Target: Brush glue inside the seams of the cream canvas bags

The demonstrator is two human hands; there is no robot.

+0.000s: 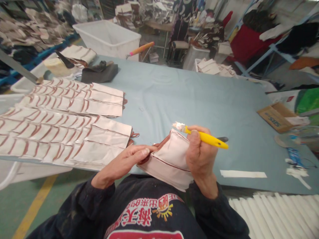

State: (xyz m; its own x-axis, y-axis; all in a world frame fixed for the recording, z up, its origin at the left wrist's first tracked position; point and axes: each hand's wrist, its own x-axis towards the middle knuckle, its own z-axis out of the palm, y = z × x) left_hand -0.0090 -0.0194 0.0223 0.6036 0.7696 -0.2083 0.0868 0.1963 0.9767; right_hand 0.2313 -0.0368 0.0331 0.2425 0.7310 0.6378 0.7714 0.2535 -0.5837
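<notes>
My right hand (202, 156) is closed around a yellow-handled brush (211, 139), whose bristles at the left end are coated in white paste. A dark rounded tip sticks out behind the handle; I cannot make out what it belongs to. Under that hand's edge lies a cream fabric piece (171, 152) with brown seams, at the table's near edge. My left hand (124, 162) grips the piece's left side, thumb on top and fingers partly hidden beneath it. The brush tip is just above the piece's far corner.
Overlapping rows of cream pieces (62, 129) with brown edges cover the table's left side. Dark cloth (99, 73) lies behind them. A white strip (243, 174) and cardboard box (276, 116) are on the right. White rolls (279, 215) stand below; a white bin (109, 36) stands beyond.
</notes>
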